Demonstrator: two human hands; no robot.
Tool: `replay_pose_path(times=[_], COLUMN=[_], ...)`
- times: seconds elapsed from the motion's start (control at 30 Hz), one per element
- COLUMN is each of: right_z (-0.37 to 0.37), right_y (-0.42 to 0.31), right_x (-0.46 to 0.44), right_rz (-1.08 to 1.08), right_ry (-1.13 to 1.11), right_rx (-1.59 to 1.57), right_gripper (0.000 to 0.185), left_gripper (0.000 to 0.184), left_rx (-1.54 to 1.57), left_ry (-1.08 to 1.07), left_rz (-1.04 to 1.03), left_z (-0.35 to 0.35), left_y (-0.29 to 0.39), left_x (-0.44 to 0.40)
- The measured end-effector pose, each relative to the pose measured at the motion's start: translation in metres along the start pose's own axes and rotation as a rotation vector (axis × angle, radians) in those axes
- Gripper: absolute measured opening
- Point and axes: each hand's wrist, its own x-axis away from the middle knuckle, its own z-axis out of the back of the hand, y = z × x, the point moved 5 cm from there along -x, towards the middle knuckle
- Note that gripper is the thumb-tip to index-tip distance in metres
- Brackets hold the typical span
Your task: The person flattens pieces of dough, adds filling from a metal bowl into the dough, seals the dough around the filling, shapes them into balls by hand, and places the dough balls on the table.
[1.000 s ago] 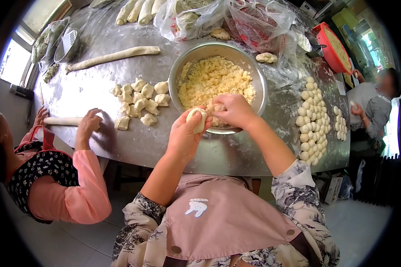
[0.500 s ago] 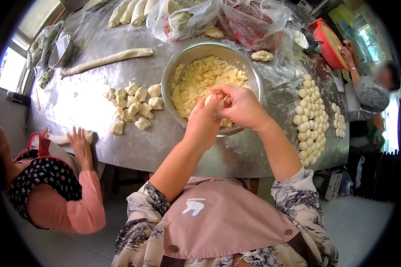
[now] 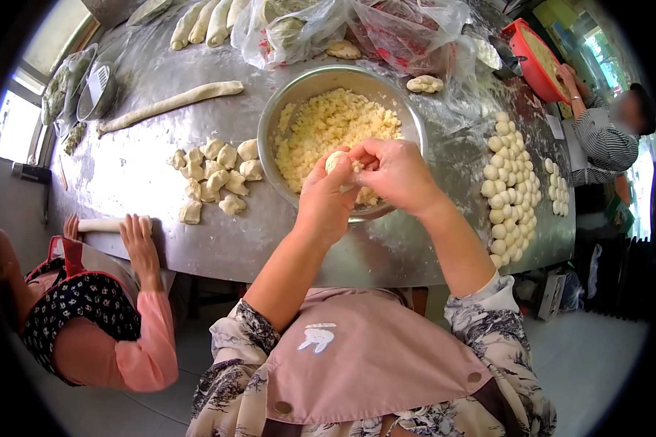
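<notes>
Over the near rim of a steel bowl point(image 3: 267, 127), my left hand point(image 3: 321, 204) is closed around a small dough ball point(image 3: 334, 161), whose pale top shows above the thumb. Close against it, my right hand point(image 3: 402, 175) has its fingers pinched on a bit of dough point(image 3: 356, 166) beside the ball. Whether that bit is joined to the ball cannot be made out. Yellow crumbly filling point(image 3: 342, 120) lies in the bowl below. Left of the bowl is a cluster of cut dough pieces point(image 3: 215, 171). Rows of round dough balls point(image 3: 509, 193) stand to the right.
A long dough rope point(image 3: 171, 100) and thick dough rolls point(image 3: 219, 25) lie farther back, near plastic bags point(image 3: 408, 36). At left, a co-worker's hands roll a dough log point(image 3: 102, 225). Another person at right reaches into a red basin point(image 3: 521, 54). The metal table's edge point(image 3: 386, 280) is near my apron.
My hands have drawn slightly apart, and the dough ball now shows above my left thumb. The co-worker's dough log at left is more exposed. The whole view has shifted slightly.
</notes>
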Motion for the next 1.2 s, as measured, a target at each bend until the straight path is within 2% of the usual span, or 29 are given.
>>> replay_pose_path(times=[0.13,0.17,0.27,0.3,0.4,0.43,0.53,0.63,0.73,0.83,0.93,1.03,1.13,1.2], right_z=[0.014,0.016,0.02,0.012,0.013,0.013,0.006,-0.001,0.001,0.008,0.007,0.006,0.006,0.006], right_y=[0.009,0.016,0.025,0.039,0.041,0.036,0.039,0.059,0.041,0.036,0.045,0.027,0.01,0.022], right_x=[-0.009,-0.012,-0.029,-0.03,-0.029,-0.03,-0.033,-0.031,-0.02,-0.021,-0.019,-0.007,0.0,-0.003], right_rz=[0.028,-0.069,0.328,0.18,0.141,0.049,-0.054,0.259,0.51,0.128,0.124,0.425,0.259,0.242], right_ry=[0.008,-0.041,0.04,0.11,0.149,0.127,0.0,0.06,0.25,0.082,0.084,0.23,0.136,0.139], right_rx=[-0.089,-0.259,0.374,0.725,0.654,0.654,0.665,0.616,0.545,0.605,0.674,0.551,0.329,0.475], right_gripper=[0.027,0.036,0.043,0.045,0.04,0.029,0.024,0.022,0.021,0.022,0.023,0.023,0.025,0.026], left_gripper=[0.032,0.031,0.027,0.026,0.023,0.023,0.023,0.03,0.031,0.031,0.031,0.032,0.033,0.033], left_rx=[0.079,0.115,0.218,0.25,0.236,0.208,0.205,0.217,0.218,0.21,0.198,0.199,0.234,0.196], left_ry=[-0.051,-0.061,-0.074,-0.068,-0.048,-0.031,-0.035,0.013,-0.034,0.013,0.001,0.021,0.015,0.061], left_rz=[-0.022,-0.008,0.052,0.079,0.051,0.037,0.032,0.027,0.088,0.083,0.113,0.113,0.118,0.093], left_z=[0.008,0.01,0.017,0.017,0.008,0.009,0.009,0.009,0.015,0.021,0.027,0.027,0.023,0.021], left_y=[0.008,0.011,0.017,0.02,0.03,0.029,0.029,0.029,0.025,0.022,0.019,0.017,0.015,0.018], left_x=[-0.003,-0.003,0.0,0.002,0.006,0.01,0.009,0.007,0.004,0.002,-0.002,-0.002,-0.002,0.0])
